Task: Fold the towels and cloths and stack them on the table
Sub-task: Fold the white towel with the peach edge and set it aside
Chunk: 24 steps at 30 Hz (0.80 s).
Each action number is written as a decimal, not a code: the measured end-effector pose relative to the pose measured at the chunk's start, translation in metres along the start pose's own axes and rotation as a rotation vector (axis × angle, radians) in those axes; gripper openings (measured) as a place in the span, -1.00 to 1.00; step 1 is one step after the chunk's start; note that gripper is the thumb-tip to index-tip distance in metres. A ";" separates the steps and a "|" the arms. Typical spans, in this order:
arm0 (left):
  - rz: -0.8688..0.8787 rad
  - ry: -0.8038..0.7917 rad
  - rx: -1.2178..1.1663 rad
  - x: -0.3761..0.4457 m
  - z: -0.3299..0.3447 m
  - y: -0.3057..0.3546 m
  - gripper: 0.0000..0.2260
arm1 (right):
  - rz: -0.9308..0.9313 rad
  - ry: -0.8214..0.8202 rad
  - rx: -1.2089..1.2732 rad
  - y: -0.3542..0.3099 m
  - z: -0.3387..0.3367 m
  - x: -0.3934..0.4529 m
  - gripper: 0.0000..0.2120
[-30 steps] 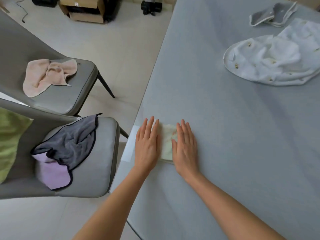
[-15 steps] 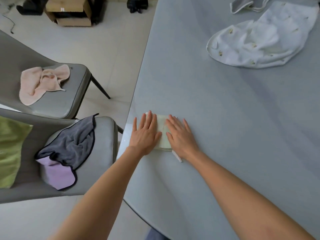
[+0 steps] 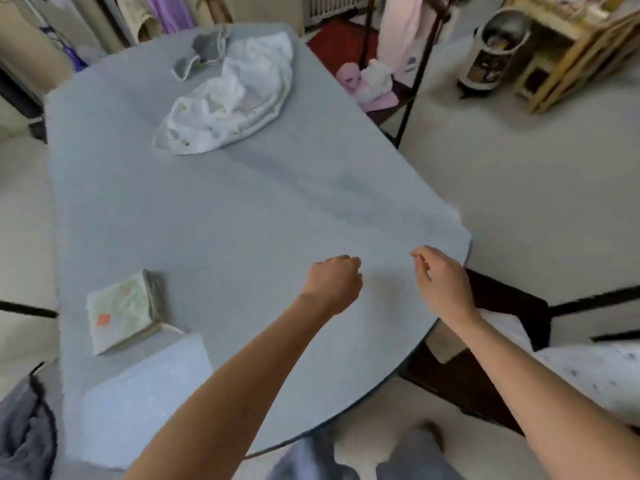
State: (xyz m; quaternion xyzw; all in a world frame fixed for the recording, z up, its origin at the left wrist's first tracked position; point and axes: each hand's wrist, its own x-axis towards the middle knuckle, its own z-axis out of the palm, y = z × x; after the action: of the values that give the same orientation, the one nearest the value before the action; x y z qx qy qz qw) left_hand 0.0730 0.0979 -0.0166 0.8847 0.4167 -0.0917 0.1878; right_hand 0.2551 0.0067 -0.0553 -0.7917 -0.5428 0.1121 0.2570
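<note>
While both hands hover above the matte grey counter [image 3: 242, 209], the left hand [image 3: 334, 280] is curled into a loose fist holding nothing, and the right hand [image 3: 441, 280] has its fingers bent inward, thumb near forefinger, also holding nothing. A small folded cloth [image 3: 121, 310], pale green-white with an orange patch, lies square and flat near the counter's left edge. At the far end, a crumpled white towel [image 3: 228, 109] with tiny dotted motifs sits bunched, touching a rumpled grey cloth [image 3: 202, 50] with pale trim. No writing is legible.
</note>
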 end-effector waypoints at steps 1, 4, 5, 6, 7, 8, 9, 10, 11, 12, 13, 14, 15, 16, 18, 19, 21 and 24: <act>0.070 -0.015 0.016 0.007 0.005 0.038 -0.71 | 0.085 0.032 -0.022 0.031 -0.023 -0.018 -0.81; 0.203 -0.067 0.048 0.024 0.027 0.138 -0.71 | 0.280 0.109 -0.050 0.110 -0.074 -0.072 -0.79; 0.238 -0.078 0.047 0.028 0.040 0.175 -0.72 | 0.330 0.108 -0.063 0.138 -0.090 -0.090 -0.80; 0.264 -0.092 0.048 0.031 0.056 0.210 -0.73 | 0.383 0.083 -0.086 0.168 -0.103 -0.110 -0.81; 0.284 -0.116 0.052 0.031 0.075 0.244 -0.72 | 0.433 0.043 -0.114 0.197 -0.114 -0.130 -0.82; 0.290 -0.146 0.060 0.031 0.095 0.266 -0.70 | 0.467 -0.008 -0.137 0.219 -0.118 -0.148 -0.83; 0.292 -0.180 0.067 0.030 0.115 0.284 -0.69 | 0.500 -0.058 -0.163 0.239 -0.121 -0.165 -0.83; 0.295 -0.218 0.095 0.033 0.137 0.306 -0.68 | 0.535 -0.094 -0.179 0.262 -0.127 -0.184 -0.81; 0.296 -0.249 0.133 0.037 0.159 0.328 -0.67 | 0.571 -0.126 -0.193 0.284 -0.133 -0.200 -0.79; 0.291 -0.294 0.175 0.044 0.177 0.345 -0.65 | 0.584 -0.152 -0.210 0.304 -0.136 -0.212 -0.74; 0.279 -0.326 0.202 0.047 0.184 0.350 -0.63 | 0.575 -0.187 -0.232 0.311 -0.136 -0.213 -0.69; 0.284 -0.364 0.223 0.053 0.202 0.364 -0.61 | 0.580 -0.220 -0.245 0.329 -0.136 -0.220 -0.64; 0.283 -0.404 0.228 0.059 0.217 0.377 -0.59 | 0.582 -0.244 -0.252 0.345 -0.135 -0.225 -0.61; 0.271 -0.424 0.221 0.060 0.223 0.375 -0.58 | 0.555 -0.261 -0.259 0.347 -0.131 -0.223 -0.59; 0.244 -0.458 0.209 0.063 0.247 0.374 -0.58 | 0.483 -0.287 -0.290 0.356 -0.120 -0.227 -0.59; 0.222 -0.477 0.209 0.066 0.261 0.373 -0.58 | 0.428 -0.308 -0.306 0.366 -0.109 -0.231 -0.59; 0.187 -0.517 0.212 0.071 0.287 0.370 -0.58 | 0.218 -0.354 -0.356 0.385 -0.090 -0.235 -0.55; 0.178 -0.538 0.246 0.089 0.317 0.364 -0.56 | -0.048 -0.392 -0.547 0.432 -0.054 -0.227 -0.42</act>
State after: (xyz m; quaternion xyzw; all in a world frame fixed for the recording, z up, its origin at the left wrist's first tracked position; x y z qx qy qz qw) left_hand 0.4081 -0.1814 -0.2415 0.8778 0.2587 -0.3554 0.1903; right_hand 0.5385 -0.3372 -0.2607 -0.7816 -0.6104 0.1064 -0.0718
